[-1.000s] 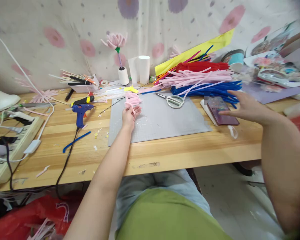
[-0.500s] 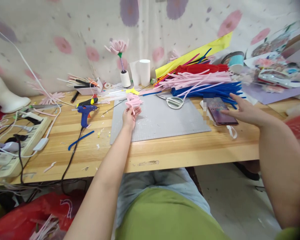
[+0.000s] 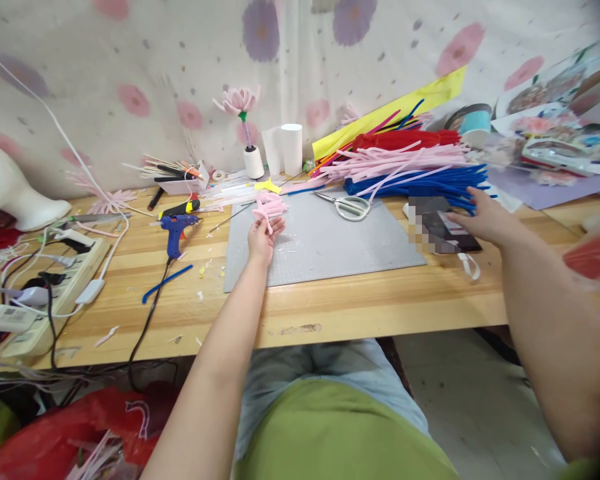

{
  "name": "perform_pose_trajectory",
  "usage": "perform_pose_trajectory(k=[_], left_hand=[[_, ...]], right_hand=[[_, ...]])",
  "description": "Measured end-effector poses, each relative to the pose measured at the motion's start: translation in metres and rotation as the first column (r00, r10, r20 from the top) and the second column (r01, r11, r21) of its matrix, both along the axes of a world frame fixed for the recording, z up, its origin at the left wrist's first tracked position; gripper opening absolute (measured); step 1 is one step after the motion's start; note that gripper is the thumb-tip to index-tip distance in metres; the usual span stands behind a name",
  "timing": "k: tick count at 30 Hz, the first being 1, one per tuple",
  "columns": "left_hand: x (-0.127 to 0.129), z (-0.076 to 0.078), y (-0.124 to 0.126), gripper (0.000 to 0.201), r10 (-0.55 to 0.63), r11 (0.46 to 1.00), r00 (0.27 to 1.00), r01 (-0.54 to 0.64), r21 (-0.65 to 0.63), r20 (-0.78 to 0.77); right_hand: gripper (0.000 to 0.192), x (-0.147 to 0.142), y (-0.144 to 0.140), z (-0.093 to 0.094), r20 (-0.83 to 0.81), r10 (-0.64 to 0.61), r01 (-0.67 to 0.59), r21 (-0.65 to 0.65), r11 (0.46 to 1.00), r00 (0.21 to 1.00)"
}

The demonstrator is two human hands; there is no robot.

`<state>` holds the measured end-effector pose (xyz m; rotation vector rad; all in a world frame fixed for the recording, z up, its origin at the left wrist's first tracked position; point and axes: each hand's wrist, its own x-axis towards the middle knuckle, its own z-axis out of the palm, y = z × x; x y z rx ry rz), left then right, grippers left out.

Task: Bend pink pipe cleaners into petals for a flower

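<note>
My left hand rests on the grey cutting mat and holds a bundle of looped pink pipe cleaners. At the mat's right edge, my right hand has its fingers spread over a phone with a dark screen. Pink, red and blue pipe cleaners are piled just behind the phone. White-handled scissors lie on the mat between my hands.
A blue glue gun with a black cord lies left of the mat, near a power strip with several plugs. A finished pink flower stands in a white spool at the back, beside white cups. Scraps litter the wooden table.
The phone's screen has gone from lit to dark under my right hand. My left hand keeps its hold on the pink bundle; the view shifted slightly.
</note>
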<state>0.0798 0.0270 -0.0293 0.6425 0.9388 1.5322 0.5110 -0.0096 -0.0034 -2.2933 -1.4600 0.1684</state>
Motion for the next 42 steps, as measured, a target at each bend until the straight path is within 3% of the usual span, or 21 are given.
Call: perform_pose_trajectory(k=[3,6,9,13,16,18,19,22,25,30,33,39,41,42], left_hand=[[0.002,-0.003,-0.001,0.01,0.023,0.999,0.998,-0.02,0.037,-0.06],[0.006,-0.003,-0.006,0.012,0.066,0.997,0.982,-0.057,0.06,-0.177],[0.008,0.0,-0.012,0.013,0.089,0.996,0.969,-0.086,0.021,-0.231],[0.006,0.006,-0.018,0.014,0.054,0.996,0.989,-0.062,-0.059,-0.136],[0.004,0.01,-0.02,0.012,-0.016,0.993,0.995,0.004,-0.121,-0.101],[0.003,0.01,-0.02,0.01,-0.062,0.987,0.992,0.044,-0.157,-0.114],[0.002,0.01,-0.02,0.01,-0.081,0.984,0.988,0.059,-0.167,-0.133],[-0.003,0.01,-0.018,0.014,-0.122,0.985,0.95,0.081,-0.151,-0.288],[-0.01,0.008,-0.015,0.029,-0.076,0.995,0.883,0.038,-0.091,-0.463],[-0.019,0.003,-0.012,0.029,-0.049,0.997,0.807,0.007,-0.074,-0.589],[-0.016,0.0,-0.014,0.023,-0.028,0.999,0.661,0.001,-0.037,-0.75],[-0.005,0.008,-0.022,0.02,0.087,0.992,0.274,-0.112,0.058,-0.958],[-0.004,0.008,-0.021,0.016,0.11,0.985,0.204,-0.152,0.079,-0.973],[-0.004,0.006,-0.018,0.015,0.111,0.983,0.214,-0.169,0.075,-0.971]], right_hand=[[0.067,-0.017,-0.002,0.013,-0.022,-0.039,0.041,0.142,0.989,0.999],[0.048,-0.055,0.0,0.031,-0.101,-0.024,0.06,0.364,0.929,0.995],[0.028,-0.117,0.01,0.037,-0.159,0.215,-0.119,0.467,0.876,0.964],[0.02,-0.22,0.03,0.019,-0.284,0.598,-0.466,0.416,0.781,0.75],[0.023,-0.283,0.04,-0.002,-0.373,0.703,-0.594,0.376,0.711,0.605],[0.024,-0.306,0.042,-0.013,-0.442,0.705,-0.613,0.356,0.706,0.555],[0.024,-0.313,0.042,-0.017,-0.46,0.702,-0.618,0.346,0.706,0.545],[0.028,-0.315,0.04,-0.023,-0.438,0.644,-0.558,0.324,0.764,0.627],[0.027,-0.306,0.037,-0.023,-0.389,0.593,-0.522,0.283,0.805,0.705],[0.025,-0.301,0.034,-0.022,-0.302,0.598,-0.557,0.218,0.801,0.742],[0.023,-0.303,0.032,-0.021,-0.211,0.62,-0.584,0.212,0.784,0.756],[0.022,-0.309,0.031,-0.024,0.022,0.626,-0.615,0.215,0.758,0.779],[0.023,-0.311,0.031,-0.026,0.085,0.647,-0.648,0.219,0.73,0.758],[0.023,-0.312,0.031,-0.027,0.104,0.658,-0.663,0.219,0.716,0.745]])
